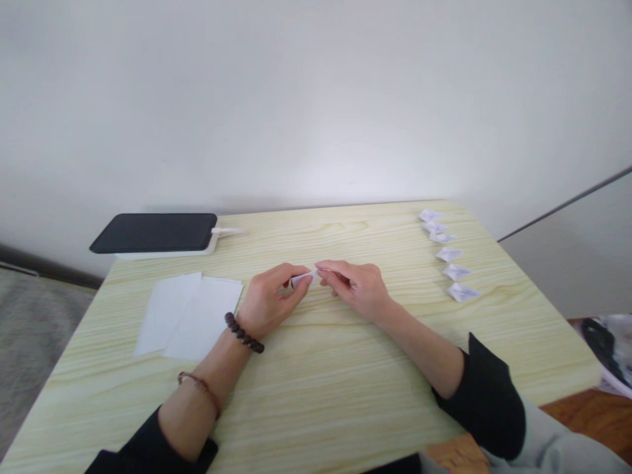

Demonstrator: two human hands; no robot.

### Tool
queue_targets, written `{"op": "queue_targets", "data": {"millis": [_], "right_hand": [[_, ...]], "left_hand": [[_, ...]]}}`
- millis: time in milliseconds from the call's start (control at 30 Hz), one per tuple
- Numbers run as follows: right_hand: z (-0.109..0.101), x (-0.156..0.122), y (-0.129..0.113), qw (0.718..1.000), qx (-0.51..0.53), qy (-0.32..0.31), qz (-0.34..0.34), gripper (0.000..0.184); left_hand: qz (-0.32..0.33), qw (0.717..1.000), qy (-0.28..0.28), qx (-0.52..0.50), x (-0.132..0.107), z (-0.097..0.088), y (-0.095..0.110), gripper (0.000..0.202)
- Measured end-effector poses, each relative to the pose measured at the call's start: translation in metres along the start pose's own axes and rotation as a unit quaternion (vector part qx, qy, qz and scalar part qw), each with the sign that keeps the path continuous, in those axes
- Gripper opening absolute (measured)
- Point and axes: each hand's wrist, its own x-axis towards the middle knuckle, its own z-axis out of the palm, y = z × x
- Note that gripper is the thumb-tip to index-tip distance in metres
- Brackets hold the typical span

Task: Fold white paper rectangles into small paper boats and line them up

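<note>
Both hands meet over the middle of a light wooden table [316, 395]. My left hand [269, 299] and my right hand [356, 286] pinch a small folded piece of white paper [302, 279] between their fingertips, just above the tabletop. The left wrist wears a dark bead bracelet [243, 332] and a thin cord band. Most of the paper is hidden by the fingers.
White paper sheets [190, 315] lie overlapped left of the hands. A row of several small folded paper shapes [450, 255] runs along the far right of the table. A black phone [155, 232] on a white base with a plugged cable sits at the back left corner. A white wall stands behind.
</note>
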Motion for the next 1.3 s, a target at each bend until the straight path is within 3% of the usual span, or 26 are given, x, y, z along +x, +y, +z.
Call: {"op": "queue_targets", "data": {"millis": [300,567,933,1067,1200,1300], "right_hand": [[0.001,-0.001,0.001,0.999,-0.029,-0.026,0.021,0.02],[-0.001,0.001,-0.001,0.996,-0.037,-0.074,0.045,0.018],[0.0,0.002,0.003,0.997,-0.039,-0.035,0.057,0.023],[0.0,0.001,0.004,0.997,-0.038,-0.047,0.055,0.022],[0.0,0.001,0.004,0.997,-0.047,-0.055,0.036,0.02],[0.0,0.002,0.004,1.0,-0.023,-0.016,0.002,0.017]], "left_hand": [[0.087,0.995,0.042,0.034,-0.001,0.003,-0.006,0.008],[0.127,0.986,0.042,0.097,0.0,0.001,-0.01,0.009],[0.137,0.981,0.064,0.118,0.002,0.0,-0.007,0.008],[0.136,0.982,0.058,0.114,0.001,0.0,-0.008,0.009],[0.133,0.984,0.048,0.111,0.001,0.0,-0.009,0.01],[0.124,0.986,0.046,0.1,0.0,0.001,-0.011,0.012]]}}
